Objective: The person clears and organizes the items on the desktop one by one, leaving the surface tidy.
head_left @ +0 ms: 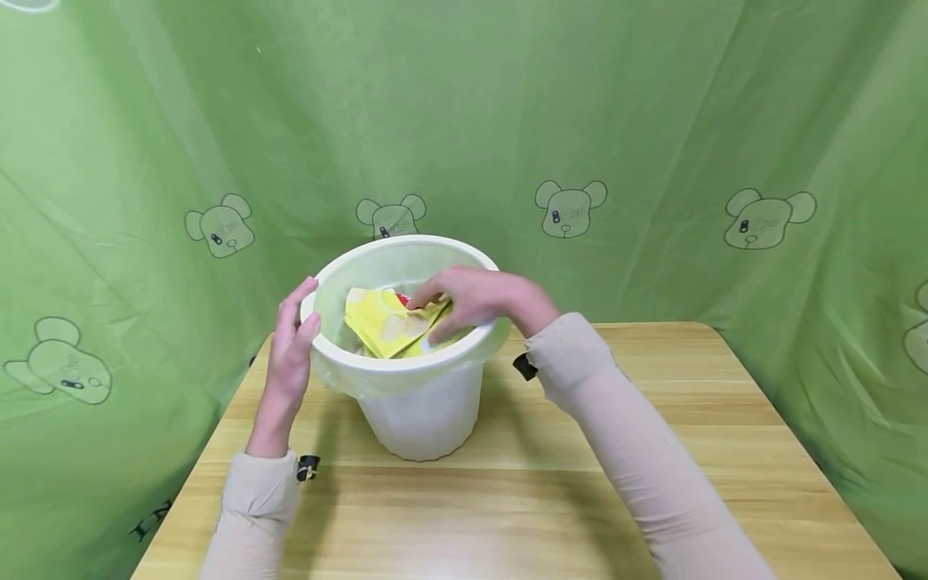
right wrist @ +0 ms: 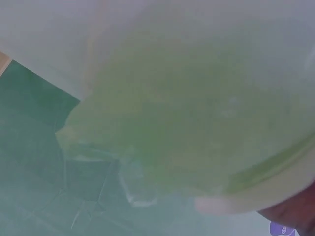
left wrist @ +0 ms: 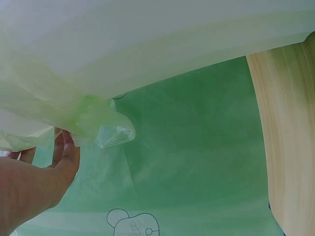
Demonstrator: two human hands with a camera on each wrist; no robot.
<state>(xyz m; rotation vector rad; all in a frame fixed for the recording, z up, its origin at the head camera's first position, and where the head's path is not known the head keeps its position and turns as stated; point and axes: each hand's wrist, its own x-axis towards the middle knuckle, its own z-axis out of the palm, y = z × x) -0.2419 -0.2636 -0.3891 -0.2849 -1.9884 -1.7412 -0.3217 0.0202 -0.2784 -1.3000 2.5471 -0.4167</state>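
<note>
A white trash bin (head_left: 424,415) stands on the table, tilted a little, with a thin pale-green bag (head_left: 337,380) folded over its rim. My left hand (head_left: 290,346) holds the rim at the left side; in the left wrist view its fingers (left wrist: 69,152) touch the loose bag edge. Over the right rim reaches my right hand (head_left: 467,298), its thumb and fingers pinching a yellow wrapper (head_left: 384,322) with paler patches inside the bin. A small red piece (head_left: 403,299) shows beside the wrapper. The right wrist view shows mostly blurred bag, with the fingers hidden.
The wooden table (head_left: 616,451) extends in front of the bin and to its right. A green curtain (head_left: 464,121) with bear-head drawings hangs behind and along both sides. A dark wrist camera (head_left: 525,367) sits at the right cuff.
</note>
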